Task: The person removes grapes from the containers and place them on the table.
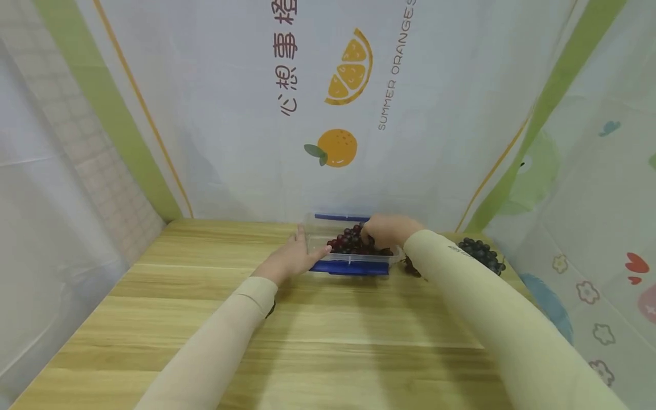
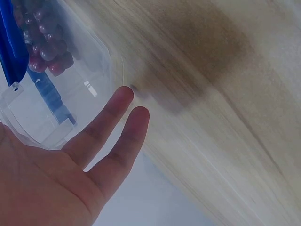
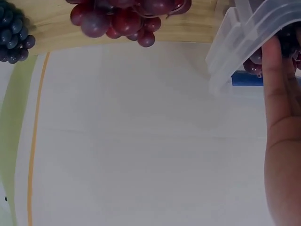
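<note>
A clear plastic box (image 1: 319, 234) with blue side clips (image 1: 348, 267) stands at the back of the table, with a bunch of dark red grapes (image 1: 348, 242) inside it. My left hand (image 1: 293, 257) touches the box's left end, its fingers straight and spread; in the left wrist view two fingers extend beside the clear wall. From the right, my right hand (image 1: 386, 229) reaches over the rim into the box. Its curled fingers hold dark grapes (image 3: 288, 41) there, the fingertips partly hidden by the box wall and the fruit.
Right of the box, partly behind the right sleeve, lies a bunch of red grapes (image 3: 124, 19). A bunch of black grapes (image 1: 482, 254) lies farther right near the table's edge. A printed white curtain (image 1: 246, 159) hangs directly behind the wooden table (image 1: 328, 341).
</note>
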`<state>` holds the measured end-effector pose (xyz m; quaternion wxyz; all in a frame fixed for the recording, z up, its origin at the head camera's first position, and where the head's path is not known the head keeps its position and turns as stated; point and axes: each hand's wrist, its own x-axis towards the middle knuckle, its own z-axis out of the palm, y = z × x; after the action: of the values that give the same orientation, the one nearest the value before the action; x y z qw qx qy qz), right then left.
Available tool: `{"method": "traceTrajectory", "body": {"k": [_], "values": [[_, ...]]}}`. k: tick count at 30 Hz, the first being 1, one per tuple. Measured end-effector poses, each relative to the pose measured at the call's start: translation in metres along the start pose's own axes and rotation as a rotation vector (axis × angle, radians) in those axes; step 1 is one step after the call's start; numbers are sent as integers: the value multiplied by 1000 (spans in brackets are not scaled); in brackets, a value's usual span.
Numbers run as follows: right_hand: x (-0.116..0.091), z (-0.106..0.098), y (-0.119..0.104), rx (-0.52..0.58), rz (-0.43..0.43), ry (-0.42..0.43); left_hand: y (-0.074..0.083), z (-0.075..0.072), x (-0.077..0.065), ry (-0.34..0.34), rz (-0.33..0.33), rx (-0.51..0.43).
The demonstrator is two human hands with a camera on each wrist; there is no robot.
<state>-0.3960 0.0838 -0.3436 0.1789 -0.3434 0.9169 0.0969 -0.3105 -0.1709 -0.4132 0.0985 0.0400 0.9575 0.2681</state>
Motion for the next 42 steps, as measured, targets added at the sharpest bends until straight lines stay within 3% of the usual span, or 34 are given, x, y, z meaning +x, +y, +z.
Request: {"method": "traceTrajectory", "body": {"k": [21,28,42], "values": [[8,8,-1,-53,-24,81,5,0,-1,22,-5,21],[4,4,1,16,-60,110,1,1,0,21,-17,4],[5,8,-2,-46,98,98,2,2,-3,20,-15,6]]}}
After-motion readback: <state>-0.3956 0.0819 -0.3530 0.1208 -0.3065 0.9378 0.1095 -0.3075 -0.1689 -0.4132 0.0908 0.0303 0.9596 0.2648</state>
